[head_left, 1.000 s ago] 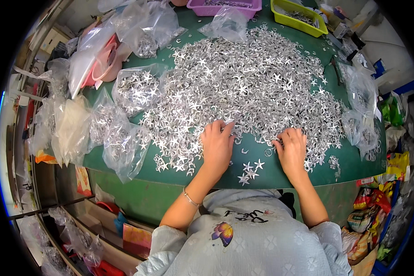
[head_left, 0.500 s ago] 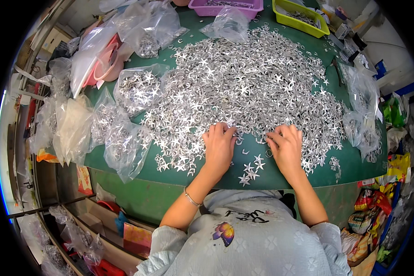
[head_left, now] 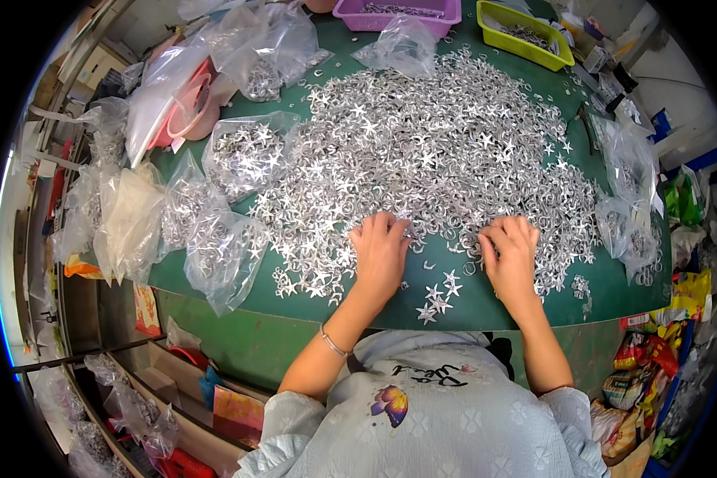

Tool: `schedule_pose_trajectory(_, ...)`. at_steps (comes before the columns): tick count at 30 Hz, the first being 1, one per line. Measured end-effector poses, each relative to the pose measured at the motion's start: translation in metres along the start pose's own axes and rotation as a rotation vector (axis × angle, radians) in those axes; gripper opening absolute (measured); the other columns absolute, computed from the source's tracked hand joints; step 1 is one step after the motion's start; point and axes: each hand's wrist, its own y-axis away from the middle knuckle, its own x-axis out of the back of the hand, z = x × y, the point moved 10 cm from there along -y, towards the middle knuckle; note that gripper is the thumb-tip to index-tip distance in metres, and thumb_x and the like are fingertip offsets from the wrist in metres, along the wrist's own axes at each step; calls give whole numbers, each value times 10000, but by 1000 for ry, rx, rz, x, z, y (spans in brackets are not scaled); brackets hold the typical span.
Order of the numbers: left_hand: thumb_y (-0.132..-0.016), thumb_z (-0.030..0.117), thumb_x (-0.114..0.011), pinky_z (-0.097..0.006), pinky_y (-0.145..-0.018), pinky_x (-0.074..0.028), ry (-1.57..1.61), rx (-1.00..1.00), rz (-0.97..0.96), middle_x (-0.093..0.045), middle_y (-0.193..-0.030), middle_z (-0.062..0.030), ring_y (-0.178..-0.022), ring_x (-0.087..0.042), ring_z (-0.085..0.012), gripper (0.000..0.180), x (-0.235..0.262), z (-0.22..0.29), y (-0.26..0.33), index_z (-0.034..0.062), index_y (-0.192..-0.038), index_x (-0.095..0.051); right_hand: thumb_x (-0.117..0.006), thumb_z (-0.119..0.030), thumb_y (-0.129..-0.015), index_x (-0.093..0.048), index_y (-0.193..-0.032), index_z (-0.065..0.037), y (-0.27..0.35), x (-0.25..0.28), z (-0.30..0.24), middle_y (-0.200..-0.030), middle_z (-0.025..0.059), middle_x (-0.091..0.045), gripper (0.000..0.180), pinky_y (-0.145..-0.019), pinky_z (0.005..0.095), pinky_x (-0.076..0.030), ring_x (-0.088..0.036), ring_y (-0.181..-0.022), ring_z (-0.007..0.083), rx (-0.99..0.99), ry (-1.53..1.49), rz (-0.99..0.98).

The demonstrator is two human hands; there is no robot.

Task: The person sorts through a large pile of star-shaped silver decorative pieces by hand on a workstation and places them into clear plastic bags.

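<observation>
A wide heap of small silver metal pieces (head_left: pixel 422 151), many star-shaped and others curved like open rings, covers the green table (head_left: pixel 358 311). At the heap's near edge my left hand (head_left: pixel 380 248) rests with its fingers bent down into the pieces; whatever the fingertips pinch is too small to name. My right hand (head_left: pixel 510 251) lies on the near right part of the heap, fingers curled together over the pieces, their tips partly hidden. Between my forearms sits a little group of silver stars (head_left: pixel 436 299), apart from the heap.
Clear plastic bags of silver pieces (head_left: pixel 223 255) line the left side. A pink basin (head_left: pixel 195 111) stands behind them. Purple (head_left: pixel 398 17) and yellow-green (head_left: pixel 526 40) trays hold pieces at the back. More plastic bags (head_left: pixel 629 199) lie on the right edge.
My right hand has moved to the right along the heap's near edge. My left hand stays nearly in place. The view has shifted slightly.
</observation>
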Motion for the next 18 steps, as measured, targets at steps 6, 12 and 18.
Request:
schedule_pose_trajectory(6,-774,64,-674,-387,-792,-339,71,-28,80,-570,-880,-41,-877,-529,-231,83,1,-4,-1,72,-855,-663,-699,-77,-763,-646,-774,-43,34,-42,-8,-842,60,-590,64,-834,367,-353,-526,-891,249,-9,-343,-532)
schedule_pose_trajectory(12,-775,60,-670,-372,-734,-363,265,76,-43,-595,-873,-60,-846,-553,-258,60,16,3,5,61,-834,-657,-719,-124,-751,-660,-759,-51,2,-22,18,-803,68,-570,95,-760,376,-355,-514,-837,251,-89,-23,-174)
schedule_pose_trajectory(18,-777,48,-668,-385,-712,-410,329,-56,-378,-580,-815,-96,-829,-555,-282,85,-19,44,47,33,-858,-650,-713,-95,-745,-663,-753,-56,-3,-25,28,-797,63,-574,64,-733,373,-346,-509,-798,248,-81,118,-50)
